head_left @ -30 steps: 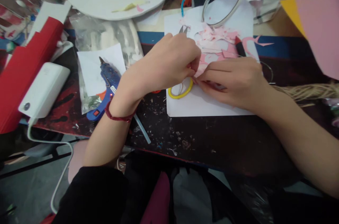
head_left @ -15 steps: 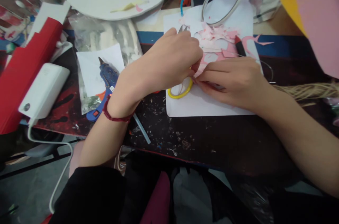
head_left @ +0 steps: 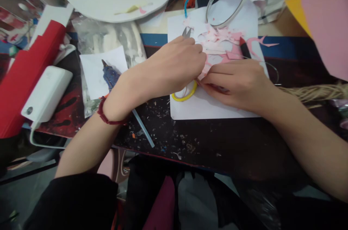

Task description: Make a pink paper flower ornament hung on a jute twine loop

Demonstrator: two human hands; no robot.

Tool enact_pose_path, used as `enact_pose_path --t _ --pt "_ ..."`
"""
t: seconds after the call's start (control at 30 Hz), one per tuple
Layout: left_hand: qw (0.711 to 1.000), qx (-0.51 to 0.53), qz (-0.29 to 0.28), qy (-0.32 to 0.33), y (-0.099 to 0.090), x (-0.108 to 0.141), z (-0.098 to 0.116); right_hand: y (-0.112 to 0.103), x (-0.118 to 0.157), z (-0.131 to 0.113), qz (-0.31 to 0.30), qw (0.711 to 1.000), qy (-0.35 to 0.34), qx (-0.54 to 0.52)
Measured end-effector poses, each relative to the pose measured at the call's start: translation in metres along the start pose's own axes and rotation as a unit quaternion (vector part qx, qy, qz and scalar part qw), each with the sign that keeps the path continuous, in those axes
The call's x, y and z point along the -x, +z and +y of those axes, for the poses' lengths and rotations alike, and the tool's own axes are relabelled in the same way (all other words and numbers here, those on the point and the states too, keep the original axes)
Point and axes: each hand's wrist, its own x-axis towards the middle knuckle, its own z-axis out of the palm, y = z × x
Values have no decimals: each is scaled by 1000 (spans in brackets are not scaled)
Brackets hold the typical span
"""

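My left hand [head_left: 181, 65], with a dark red bracelet [head_left: 108, 114] at the wrist, is bent over the scissors [head_left: 185, 95]. Their yellow handle ring shows below the hand and the blade tips above it. Its fingers are curled, and what they grip is hidden. Close beside it, my right hand [head_left: 239, 79] is closed in a pinch, fingertips meeting near the left ones; anything between them is too small to make out. Under both hands lies a white paper sheet [head_left: 217, 112]. Pink paper scraps [head_left: 217, 36] and a red-and-black pen-like stick [head_left: 244, 47] lie just beyond.
A tape roll [head_left: 209, 12] stands behind the scraps. To the left lie a blue glue gun [head_left: 110, 76], a clear glue stick [head_left: 144, 128], a white power bank [head_left: 47, 92] and red folded material [head_left: 20, 88]. Raffia-like strands [head_left: 312, 93] and pink paper [head_left: 326, 30] are at right.
My left forearm and wrist have shifted left, and the hand has flattened a little, so more of the scissors' tips shows. The right hand has hardly moved.
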Motion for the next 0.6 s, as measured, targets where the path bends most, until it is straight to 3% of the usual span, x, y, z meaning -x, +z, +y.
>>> enact_pose_path --t 0.1,0.3,0.6 --pt "1000 -23 15 6 -1 1 2 -2 0 -1 -24 1000 10 4" --pt "999 -34 -16 -16 -6 -3 9 -1 1 -1 -33 999 22 -5" --pt "998 39 34 -30 2 -4 1 1 1 0 -8 999 28 -19"
